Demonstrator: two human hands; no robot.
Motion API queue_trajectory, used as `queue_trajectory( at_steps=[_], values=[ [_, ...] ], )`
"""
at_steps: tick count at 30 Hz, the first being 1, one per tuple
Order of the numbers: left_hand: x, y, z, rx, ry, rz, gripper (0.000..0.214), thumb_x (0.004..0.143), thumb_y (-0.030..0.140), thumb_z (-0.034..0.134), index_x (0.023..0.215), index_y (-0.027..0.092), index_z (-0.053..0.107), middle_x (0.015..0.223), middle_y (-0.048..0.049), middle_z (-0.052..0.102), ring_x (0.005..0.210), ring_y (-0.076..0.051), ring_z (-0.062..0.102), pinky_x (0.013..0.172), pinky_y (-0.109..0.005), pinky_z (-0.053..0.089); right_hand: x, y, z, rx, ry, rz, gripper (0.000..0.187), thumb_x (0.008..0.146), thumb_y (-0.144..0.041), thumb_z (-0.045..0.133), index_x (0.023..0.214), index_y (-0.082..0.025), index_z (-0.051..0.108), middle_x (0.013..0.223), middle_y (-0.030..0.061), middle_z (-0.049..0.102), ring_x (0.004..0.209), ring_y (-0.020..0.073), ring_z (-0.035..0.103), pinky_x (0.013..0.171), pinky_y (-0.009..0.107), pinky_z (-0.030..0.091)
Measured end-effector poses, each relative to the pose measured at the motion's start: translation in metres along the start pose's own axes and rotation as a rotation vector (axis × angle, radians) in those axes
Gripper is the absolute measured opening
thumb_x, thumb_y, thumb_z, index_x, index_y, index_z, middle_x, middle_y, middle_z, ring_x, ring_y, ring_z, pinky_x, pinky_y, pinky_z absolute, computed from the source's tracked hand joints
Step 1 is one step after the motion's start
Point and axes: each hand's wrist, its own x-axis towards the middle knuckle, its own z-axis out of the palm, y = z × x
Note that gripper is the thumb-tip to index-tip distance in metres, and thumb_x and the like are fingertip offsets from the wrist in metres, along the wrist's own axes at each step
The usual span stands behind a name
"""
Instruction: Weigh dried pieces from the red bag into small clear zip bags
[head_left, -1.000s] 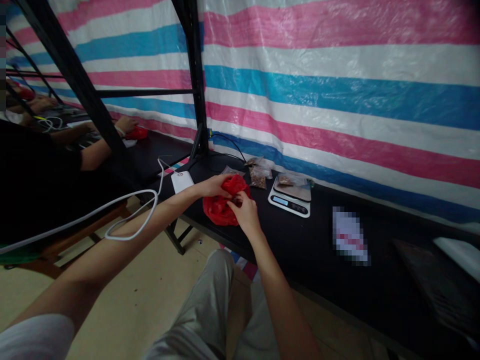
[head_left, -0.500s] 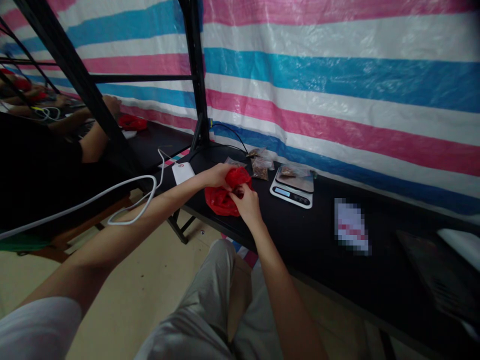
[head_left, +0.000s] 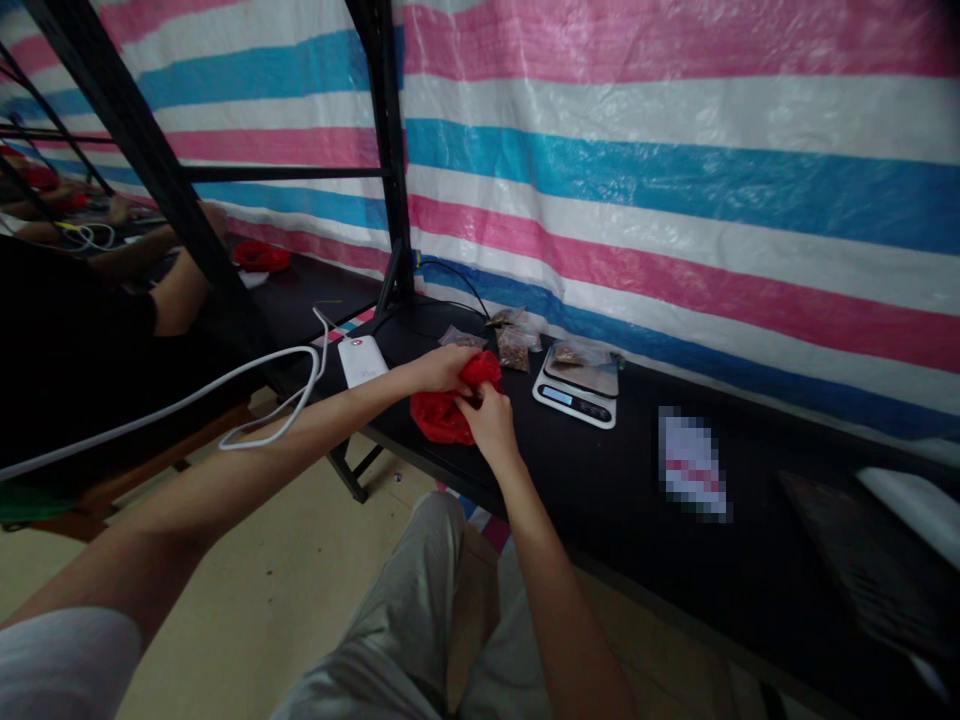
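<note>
A crumpled red plastic bag (head_left: 442, 417) sits near the front edge of the black table. My left hand (head_left: 450, 368) is closed on the bag's upper edge from the left. From the right, my right hand (head_left: 489, 415) pinches the bag close to its mouth, and the fingertips of both hands nearly meet there. What the bag contains is hidden. Just behind lie small clear bags of brown bits (head_left: 514, 350). To the right a white digital scale (head_left: 576, 400) carries another clear bag with brown contents (head_left: 576, 354).
A white power bank (head_left: 362, 362) with a white cable (head_left: 300, 350) stands left of my hands; the cable loops across my left forearm. Black metal posts (head_left: 394, 150) rise behind. A blurred-out packet (head_left: 691, 465) lies right on the black table (head_left: 600, 490). Another person's arm (head_left: 180, 300) is at far left.
Both hands have drawn closer together on the red bag, and its mouth looks more gathered. The whole view has shifted slightly.
</note>
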Motion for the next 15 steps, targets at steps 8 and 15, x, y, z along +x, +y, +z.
queue_trajectory(
  at_steps=[8,15],
  values=[
    [-0.0035,-0.0014,0.0014,-0.005,0.034,0.08,0.037,0.067,0.015,0.058,0.105,0.013,0.056,0.093,-0.0073,0.065,0.086,-0.02,0.061,0.07,-0.023,0.043,-0.0022,-0.0029,-0.0028,0.01,0.006,-0.009,0.018,0.073,-0.026,0.062,0.088,-0.017,0.059,0.083,0.0084,0.069,0.079,0.0202,0.065,0.073,0.03,0.048],
    [-0.0015,-0.0002,-0.0033,-0.024,0.005,-0.006,0.049,0.066,0.032,0.065,0.11,0.014,0.055,0.098,-0.0071,0.065,0.092,-0.022,0.06,0.077,-0.025,0.043,-0.0012,0.0039,-0.0014,0.08,0.019,-0.004,0.022,0.072,-0.028,0.064,0.092,-0.02,0.058,0.086,0.0054,0.069,0.082,0.0194,0.065,0.076,0.031,0.048]
  ],
)
